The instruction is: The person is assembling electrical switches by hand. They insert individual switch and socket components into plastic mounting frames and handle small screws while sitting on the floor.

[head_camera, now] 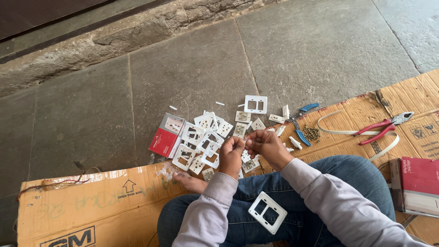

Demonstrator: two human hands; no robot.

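White two-window frame plate (267,212) resting flat on your jeans-clad lap, nearest the lens, long axis tilted toward lower right; neither hand touches it

Small part (243,141) pinched between both of your hands, held above the near edge of the pile; too small to tell its kind. Your left hand (231,154) is curled tight, fingertips closed on the part from the left; your right hand (265,144) meets it from the right, fingers bent and gripping the same piece. The two hands touch at the fingertips, so neither is nearer

Just beyond your hands: a heap of white switch plates and socket inserts (206,142) spread over the stone floor (192,68) and the cardboard edge. A red and white box (165,136) lies at the heap's left side. One empty frame (255,104) sits at the far edge of the heap

To the right of your right hand: blue-handled cutters (302,126), a small mound of brass screws (312,133), then a white strap (352,132) and red-handled pliers (382,126), well apart from you. Red box (418,185) by your right knee

All of it lies on flattened cardboard (91,206). Your bare foot (190,183) shows under the left forearm. Nothing stands between your hands and the heap
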